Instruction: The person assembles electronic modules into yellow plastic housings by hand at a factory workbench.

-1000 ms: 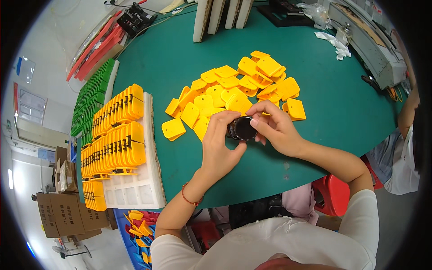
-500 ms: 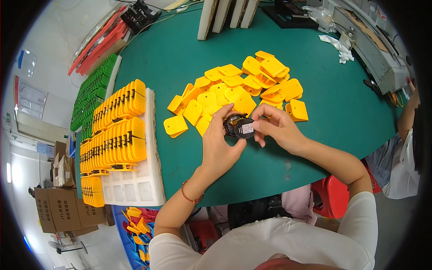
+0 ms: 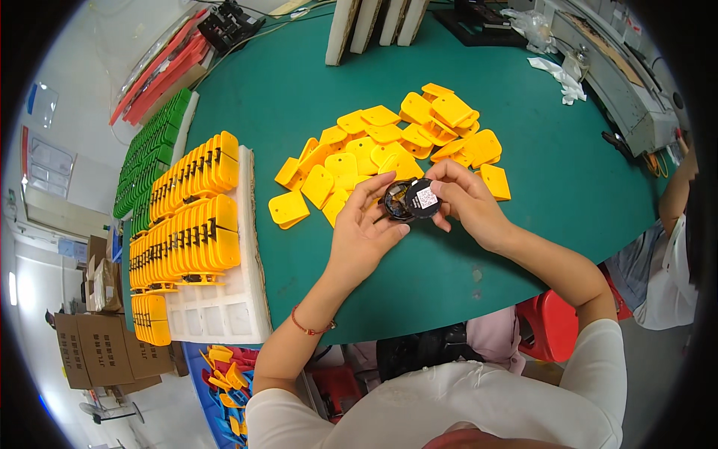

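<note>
Between both hands is a small round black device, its open housing [image 3: 396, 200] showing inner parts. My left hand [image 3: 365, 232] closes around the housing's left side, thumb below and fingers above. In my right hand [image 3: 471, 206] a round black cover [image 3: 423, 199] with a white code label is pinched at its right edge. The cover overlaps the right side of the housing; whether anything joins them I cannot tell. Just beyond the hands lies a loose pile of bent yellow plastic pieces [image 3: 362, 153] on the green table [image 3: 359, 299].
At the left, a white foam tray [image 3: 254, 277] holds rows of yellow pieces with black parts [image 3: 196, 224]; green ones [image 3: 153, 153] stand behind. White slabs [image 3: 374, 26] stand at the back. A blue bin [image 3: 213, 404] of coloured pieces sits below. Another person [image 3: 658, 262] is at the right.
My right hand has shifted the cover slightly right and up, turning its label more toward view. More of the housing's inside shows. My left hand still holds the housing, its thumb slightly lower.
</note>
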The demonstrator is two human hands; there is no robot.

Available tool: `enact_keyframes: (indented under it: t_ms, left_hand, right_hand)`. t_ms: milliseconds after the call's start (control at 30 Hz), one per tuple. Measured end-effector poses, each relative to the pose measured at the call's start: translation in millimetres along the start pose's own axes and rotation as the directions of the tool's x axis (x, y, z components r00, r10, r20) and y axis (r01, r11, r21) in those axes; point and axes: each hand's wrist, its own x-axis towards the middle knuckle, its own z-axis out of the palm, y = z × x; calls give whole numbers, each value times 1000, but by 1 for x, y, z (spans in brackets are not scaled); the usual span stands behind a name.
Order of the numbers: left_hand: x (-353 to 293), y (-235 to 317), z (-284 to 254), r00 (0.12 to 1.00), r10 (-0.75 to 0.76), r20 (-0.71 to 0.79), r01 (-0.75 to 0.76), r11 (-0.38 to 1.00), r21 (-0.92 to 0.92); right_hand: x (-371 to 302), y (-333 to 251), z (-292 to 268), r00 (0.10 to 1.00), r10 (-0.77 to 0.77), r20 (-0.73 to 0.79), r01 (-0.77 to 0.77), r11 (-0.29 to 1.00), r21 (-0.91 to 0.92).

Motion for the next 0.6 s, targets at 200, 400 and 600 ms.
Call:
enact_keyframes:
  t_ms: [200, 400, 600]
  left_hand:
    - [3, 7, 0, 996, -57, 61, 71, 964, -255]
    - [3, 10, -1, 993, -116, -12, 101, 904, -415]
    - [3, 11, -1, 994, -104, -14, 90, 914, -396]
  right_hand:
    - [1, -2, -2, 1000, 1, 6, -1, 997, 76]
    - [0, -5, 1, 999, -43, -28, 45, 995, 94]
    - [-1, -6, -2, 1000, -29, 10, 28, 996, 86]
